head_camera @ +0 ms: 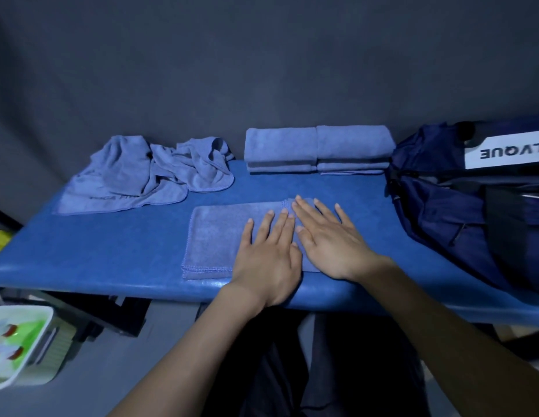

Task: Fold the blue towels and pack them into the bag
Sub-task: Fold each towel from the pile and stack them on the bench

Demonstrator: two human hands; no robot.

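Both hands — left (266,260), right (329,246) — lie flat, fingers straight, pressing the folded towel (215,236).

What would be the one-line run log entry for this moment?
step: folding | left hand: flat on half-folded towel | right hand: flat on it | folded stacks: rear | crumpled towels: rear left | bag: right

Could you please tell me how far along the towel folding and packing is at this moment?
Done: two stacks of folded towels sit at the table's far edge. In hand: the left hand and right hand press flat on a half-folded towel. Left: the crumpled towels need folding, and packing into the bag isn't visibly begun.
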